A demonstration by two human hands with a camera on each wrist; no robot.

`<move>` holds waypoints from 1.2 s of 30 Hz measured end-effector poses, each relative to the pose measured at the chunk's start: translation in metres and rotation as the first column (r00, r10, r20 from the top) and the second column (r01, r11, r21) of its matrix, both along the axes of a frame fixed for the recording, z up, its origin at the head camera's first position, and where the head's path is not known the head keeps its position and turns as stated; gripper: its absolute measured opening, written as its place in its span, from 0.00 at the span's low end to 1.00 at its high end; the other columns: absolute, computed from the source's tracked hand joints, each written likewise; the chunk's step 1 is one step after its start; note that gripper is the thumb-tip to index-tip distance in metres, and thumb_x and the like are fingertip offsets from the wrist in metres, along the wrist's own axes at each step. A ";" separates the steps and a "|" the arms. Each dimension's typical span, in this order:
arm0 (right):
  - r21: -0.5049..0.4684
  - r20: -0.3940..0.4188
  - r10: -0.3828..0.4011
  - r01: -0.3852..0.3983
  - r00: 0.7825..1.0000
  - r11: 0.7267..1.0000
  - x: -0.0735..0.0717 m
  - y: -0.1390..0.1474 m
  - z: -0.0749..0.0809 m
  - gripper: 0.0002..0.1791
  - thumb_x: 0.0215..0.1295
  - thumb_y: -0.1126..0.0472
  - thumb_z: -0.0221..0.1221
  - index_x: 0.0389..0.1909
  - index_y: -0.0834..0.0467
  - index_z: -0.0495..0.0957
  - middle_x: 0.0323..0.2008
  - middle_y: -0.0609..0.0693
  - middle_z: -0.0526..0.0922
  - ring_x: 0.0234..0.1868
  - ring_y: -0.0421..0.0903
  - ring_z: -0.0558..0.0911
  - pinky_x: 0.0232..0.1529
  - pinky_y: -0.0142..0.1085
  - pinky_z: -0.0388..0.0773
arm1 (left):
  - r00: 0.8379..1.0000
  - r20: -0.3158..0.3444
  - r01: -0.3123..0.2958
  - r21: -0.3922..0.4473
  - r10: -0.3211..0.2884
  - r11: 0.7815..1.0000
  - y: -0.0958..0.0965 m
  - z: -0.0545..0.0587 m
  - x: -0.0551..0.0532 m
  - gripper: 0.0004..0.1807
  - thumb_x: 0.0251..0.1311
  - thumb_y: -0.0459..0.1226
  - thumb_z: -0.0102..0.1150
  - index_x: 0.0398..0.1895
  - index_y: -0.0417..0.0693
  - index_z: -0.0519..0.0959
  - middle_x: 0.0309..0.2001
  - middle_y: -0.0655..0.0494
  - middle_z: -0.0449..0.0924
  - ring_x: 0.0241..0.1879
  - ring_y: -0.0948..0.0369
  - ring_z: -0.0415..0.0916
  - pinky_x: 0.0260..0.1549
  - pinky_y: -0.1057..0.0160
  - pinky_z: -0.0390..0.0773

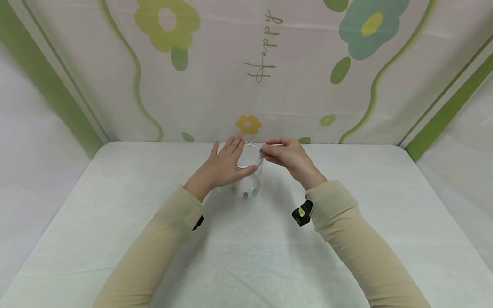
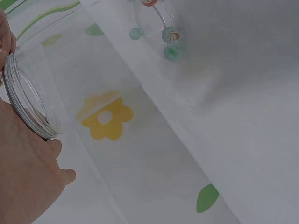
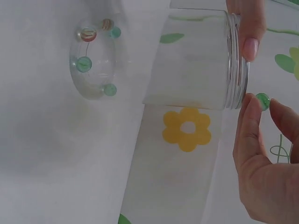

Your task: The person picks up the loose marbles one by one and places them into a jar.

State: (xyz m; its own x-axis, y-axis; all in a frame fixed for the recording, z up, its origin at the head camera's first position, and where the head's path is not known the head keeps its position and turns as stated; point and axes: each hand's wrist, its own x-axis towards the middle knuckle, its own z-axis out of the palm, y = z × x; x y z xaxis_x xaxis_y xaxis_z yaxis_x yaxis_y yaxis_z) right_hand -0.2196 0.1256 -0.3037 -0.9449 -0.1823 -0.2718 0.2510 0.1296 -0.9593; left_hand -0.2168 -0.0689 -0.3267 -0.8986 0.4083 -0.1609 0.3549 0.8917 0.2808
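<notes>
A clear glass jar (image 1: 255,178) stands upright on the table near its back edge, with several marbles (image 3: 84,64) at its bottom. My left hand (image 1: 222,167) rests against the jar's left side at the rim, fingers extended and spread, thumb lying along the near rim. At the rim's right side, my right hand (image 1: 289,157) pinches a green marble (image 3: 263,101) between thumb and fingertips. The right wrist view shows this marble just outside the jar mouth. In the left wrist view the back of my left hand (image 2: 28,168) lies beside the jar's threaded rim (image 2: 28,100).
The white-covered table (image 1: 239,266) spreads out toward me. Behind it hangs a pale cloth backdrop (image 1: 216,91) with printed flowers, close behind the jar. White side panels (image 1: 28,112) with green stripes flank the table.
</notes>
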 end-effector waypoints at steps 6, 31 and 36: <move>0.012 -0.017 0.031 -0.030 0.999 0.999 -0.002 0.001 -0.002 0.24 0.68 0.62 0.55 0.63 0.65 0.68 0.49 0.55 0.77 0.36 0.33 0.82 0.57 0.35 0.77 | 1.000 0.000 0.002 0.003 -0.002 1.000 0.000 0.000 0.000 0.50 0.64 0.67 0.33 0.76 0.46 0.34 0.78 0.53 0.27 0.78 0.56 0.26 0.73 0.43 0.28; 0.149 0.051 -0.012 0.004 0.999 0.989 0.004 0.101 -0.047 0.29 0.72 0.59 0.50 0.70 0.64 0.57 0.59 0.55 0.71 0.40 0.25 0.79 0.62 0.31 0.72 | 1.000 -0.017 -0.008 0.019 0.008 1.000 0.000 0.000 0.001 0.50 0.65 0.66 0.36 0.76 0.44 0.35 0.78 0.51 0.30 0.78 0.55 0.29 0.73 0.43 0.31; 0.177 0.076 -0.030 0.016 0.997 0.984 0.008 0.123 -0.061 0.31 0.72 0.58 0.50 0.71 0.66 0.55 0.49 0.44 0.75 0.39 0.24 0.79 0.59 0.29 0.74 | 1.000 -0.010 -0.006 0.027 0.007 1.000 0.001 0.001 0.002 0.50 0.65 0.66 0.36 0.76 0.44 0.35 0.78 0.52 0.29 0.78 0.55 0.29 0.73 0.42 0.31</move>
State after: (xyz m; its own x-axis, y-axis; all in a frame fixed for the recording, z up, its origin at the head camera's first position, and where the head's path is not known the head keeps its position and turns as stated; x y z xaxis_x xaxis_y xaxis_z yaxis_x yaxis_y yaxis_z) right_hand -0.2116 0.2485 -0.3650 -0.9228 -0.1033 -0.3712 0.3294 0.2881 -0.8992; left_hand -0.2148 -0.0674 -0.3253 -0.9027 0.4064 -0.1409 0.3520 0.8862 0.3011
